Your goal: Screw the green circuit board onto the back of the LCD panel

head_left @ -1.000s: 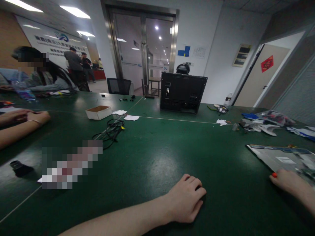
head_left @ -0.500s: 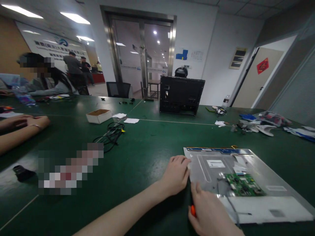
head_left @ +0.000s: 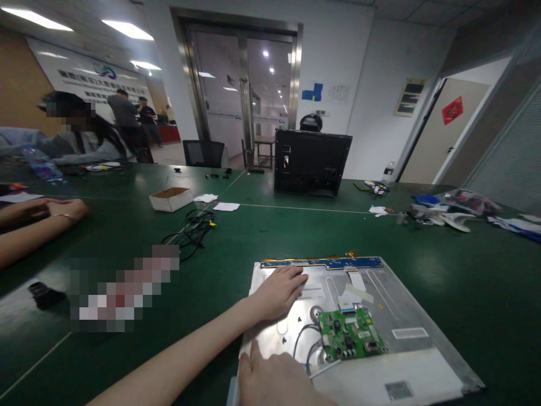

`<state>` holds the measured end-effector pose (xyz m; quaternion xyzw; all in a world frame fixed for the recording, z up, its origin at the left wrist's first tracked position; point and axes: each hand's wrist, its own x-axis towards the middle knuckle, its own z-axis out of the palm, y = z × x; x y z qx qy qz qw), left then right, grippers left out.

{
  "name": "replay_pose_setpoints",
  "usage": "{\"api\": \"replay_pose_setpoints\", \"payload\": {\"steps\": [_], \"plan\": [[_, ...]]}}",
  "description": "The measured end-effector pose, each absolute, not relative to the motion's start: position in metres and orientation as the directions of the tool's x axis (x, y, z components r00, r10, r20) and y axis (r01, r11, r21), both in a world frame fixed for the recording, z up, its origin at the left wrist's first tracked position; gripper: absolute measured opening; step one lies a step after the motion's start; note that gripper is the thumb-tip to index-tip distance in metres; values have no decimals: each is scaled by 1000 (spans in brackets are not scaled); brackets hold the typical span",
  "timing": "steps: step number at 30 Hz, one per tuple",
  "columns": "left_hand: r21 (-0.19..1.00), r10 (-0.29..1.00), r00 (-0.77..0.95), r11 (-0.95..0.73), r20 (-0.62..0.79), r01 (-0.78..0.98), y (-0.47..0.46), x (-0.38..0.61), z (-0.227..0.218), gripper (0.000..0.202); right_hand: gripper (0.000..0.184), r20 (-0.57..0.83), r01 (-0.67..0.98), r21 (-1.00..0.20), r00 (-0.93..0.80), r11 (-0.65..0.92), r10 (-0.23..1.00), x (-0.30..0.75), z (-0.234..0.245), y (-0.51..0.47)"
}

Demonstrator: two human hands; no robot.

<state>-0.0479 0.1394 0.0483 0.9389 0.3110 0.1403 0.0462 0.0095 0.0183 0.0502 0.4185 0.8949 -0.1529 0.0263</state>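
A flat metal display panel (head_left: 279, 332) lies back side up on the green table, with a green circuit board (head_left: 353, 332) mounted on it. A blue board strip (head_left: 359, 263) runs along its far edge. My left hand (head_left: 274, 293) rests on the panel's upper left part, fingers stretched out and flat. My right hand (head_left: 279, 378) is at the panel's near left side, two fingertips pointing forward onto the metal and the other fingers curled. Its palm and lower part are hidden, so what it holds does not show. Thin dark cables (head_left: 302, 341) curve beside the circuit board.
A black monitor housing (head_left: 313, 163) stands upright farther back. To the left lie a coil of black cables (head_left: 194, 231), a small open box (head_left: 171, 198) and a black part (head_left: 45, 296). Another person's hands (head_left: 67, 210) rest at the far left. Loose parts (head_left: 439, 214) lie right.
The panel has shifted left and nearer to me. My left hand has moved from its left edge onto its top. The orange item earlier under my right hand no longer shows.
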Motion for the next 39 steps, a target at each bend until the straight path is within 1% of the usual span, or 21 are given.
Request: {"api": "replay_pose_setpoints", "payload": {"steps": [1, 3, 4, 6, 7, 9, 10, 12, 13, 15, 18, 20, 24, 27, 29, 31, 33, 35, 37, 39], "plan": [[155, 591, 771, -807, 239, 570, 139, -54, 49, 31, 52, -176, 733, -258, -676, 630, 715, 11, 56, 19], [137, 585, 774, -810, 241, 570, 140, -66, 50, 32, 39, -119, 656, -253, -750, 711, 650, 18, 70, 18], [135, 583, 778, -812, 232, 568, 141, -71, 51, 33, 34, -91, 658, -240, -747, 714, 658, 25, 78, 17], [128, 586, 781, -810, 218, 572, 144, -82, 51, 34, 31, -68, 652, -254, -749, 714, 659, 43, 93, 14], [123, 587, 782, -809, 210, 574, 145, -88, 51, 35, 34, -81, 641, -275, -758, 716, 647, 55, 100, 13], [119, 585, 786, -811, 197, 573, 148, -99, 51, 37, 48, -138, 712, -300, -691, 635, 710, 82, 110, 11], [118, 583, 790, -812, 189, 572, 149, -104, 51, 37, 48, -143, 753, -313, -639, 578, 756, 97, 113, 10], [121, 588, 789, -809, 177, 576, 151, -115, 51, 38, 46, -99, 832, -343, -495, 437, 863, 127, 115, 10], [130, 589, 789, -808, 177, 574, 151, -121, 52, 39, 46, -93, 854, -351, -440, 384, 893, 142, 114, 11], [155, 595, 785, -804, 174, 574, 151, -131, 54, 39, 43, -75, 894, -343, -331, 287, 941, 168, 110, 16], [186, 610, 775, -791, 165, 582, 150, -144, 58, 38, 40, -122, 938, -297, -223, 179, 967, 195, 100, 23], [189, 623, 763, -781, 174, 595, 149, -148, 61, 37, 36, -127, 943, -281, -221, 179, 967, 201, 93, 26], [203, 654, 722, -756, 226, 622, 146, -154, 66, 31, 30, -105, 910, -332, -299, 250, 949, 190, 86, 29], [258, 695, 667, -719, 269, 645, 140, -161, 70, 28, 26, -70, 882, -368, -340, 293, 938, 175, 82, 33], [322, 730, 628, -683, 269, 655, 134, -167, 74, 25, 23, -70, 876, -370, -359, 310, 931, 168, 80, 37], [397, 755, 621, -646, 211, 652, 125, -174, 79, 23, 20, -78, 874, -369, -368, 316, 926, 164, 78, 40], [461, 767, 631, -604, 115, 650, 115, -180, 85, 23, 18, -78, 867, -380, -375, 321, 924, 162, 76, 41], [513, 765, 644, -549, -10, 660, 105, -186, 91, 23, 18, -73, 860, -396, -379, 322, 922, 161, 76, 41], [563, 760, 643, -492, -95, 664, 95, -191, 95, 21, 18, -77, 858, -403, -377, 317, 923, 159, 77, 40], [591, 760, 634, -448, -143, 671, 88, -195, 97, 17, 18, -87, 864, -396, -374, 312, 923, 158, 78, 40]]}}
